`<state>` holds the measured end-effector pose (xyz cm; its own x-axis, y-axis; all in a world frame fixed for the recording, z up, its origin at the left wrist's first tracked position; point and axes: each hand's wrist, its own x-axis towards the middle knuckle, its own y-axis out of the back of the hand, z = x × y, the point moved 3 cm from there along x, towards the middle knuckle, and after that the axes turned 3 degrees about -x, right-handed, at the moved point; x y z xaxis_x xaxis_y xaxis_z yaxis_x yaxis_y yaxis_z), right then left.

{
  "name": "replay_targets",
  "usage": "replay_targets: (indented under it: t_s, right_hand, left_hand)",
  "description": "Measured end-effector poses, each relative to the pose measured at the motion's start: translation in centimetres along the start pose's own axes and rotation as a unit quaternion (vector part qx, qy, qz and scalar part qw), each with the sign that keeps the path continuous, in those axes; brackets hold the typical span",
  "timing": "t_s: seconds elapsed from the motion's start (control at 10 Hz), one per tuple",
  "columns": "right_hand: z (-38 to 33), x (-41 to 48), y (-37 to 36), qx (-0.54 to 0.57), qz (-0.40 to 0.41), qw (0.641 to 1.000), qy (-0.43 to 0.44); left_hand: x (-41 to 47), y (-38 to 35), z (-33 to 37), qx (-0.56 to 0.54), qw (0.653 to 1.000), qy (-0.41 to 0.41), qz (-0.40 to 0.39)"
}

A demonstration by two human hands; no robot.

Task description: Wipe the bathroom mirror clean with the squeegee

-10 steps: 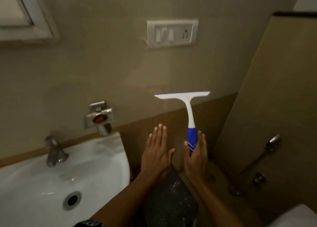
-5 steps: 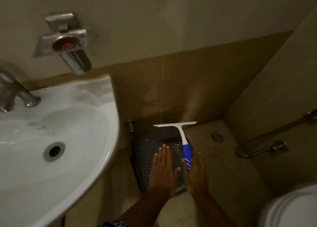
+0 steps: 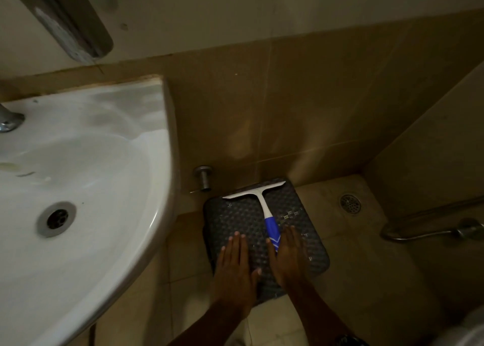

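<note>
The squeegee (image 3: 263, 204) has a white blade and a blue and white handle. It lies low over a dark textured mat or stool (image 3: 235, 222) on the floor, blade toward the wall. My right hand (image 3: 288, 256) holds the handle's lower end between thumb and straight fingers. My left hand (image 3: 235, 262) hovers flat beside it, fingers straight, holding nothing. I cannot tell whether the squeegee touches the dark surface. The mirror is out of view.
A white sink (image 3: 146, 167) with its drain (image 3: 56, 218) fills the left. A metal dispenser (image 3: 65, 18) hangs above it. A wall valve (image 3: 204, 175), a floor drain (image 3: 350, 203) and a metal hose fitting (image 3: 419, 231) sit low on the right.
The view has tilted down from the wall with the switch plate and mirror corner to the floor. Both hands and the squeegee have come down over the dark mat or stool.
</note>
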<state>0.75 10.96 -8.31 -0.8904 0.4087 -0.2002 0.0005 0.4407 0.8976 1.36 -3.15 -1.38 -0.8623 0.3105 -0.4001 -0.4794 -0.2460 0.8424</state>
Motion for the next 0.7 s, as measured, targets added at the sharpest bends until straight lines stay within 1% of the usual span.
replay_targets:
  t_s: [0.1,0.2,0.3,0.5,0.6,0.7]
  right_hand:
    - [0.3,0.1,-0.7,-0.034,-0.004,0.999,0.009]
    - [0.4,0.1,-1.1,-0.059,-0.027,0.998,0.012]
    - [1.0,0.6,-1.5,-0.115,-0.083,0.990,0.000]
    - [0.8,0.4,-0.6,-0.160,-0.094,0.983,0.003]
    - [0.4,0.3,0.9,-0.159,-0.066,0.985,0.008]
    - [-1.0,-0.1,4.3,-0.127,0.036,0.991,0.016]
  left_hand:
    - [0.3,0.4,-0.9,-0.004,1.000,0.008,0.009]
    - [0.5,0.3,-0.9,0.005,1.000,0.003,0.014]
    - [0.8,0.0,-0.6,0.001,1.000,-0.004,0.012]
    - [0.9,0.2,0.2,0.003,1.000,-0.021,0.002]
    - [0.9,0.9,1.0,0.000,0.999,-0.035,0.013]
    - [0.1,2.8,2.9,-0.016,0.997,-0.075,0.009]
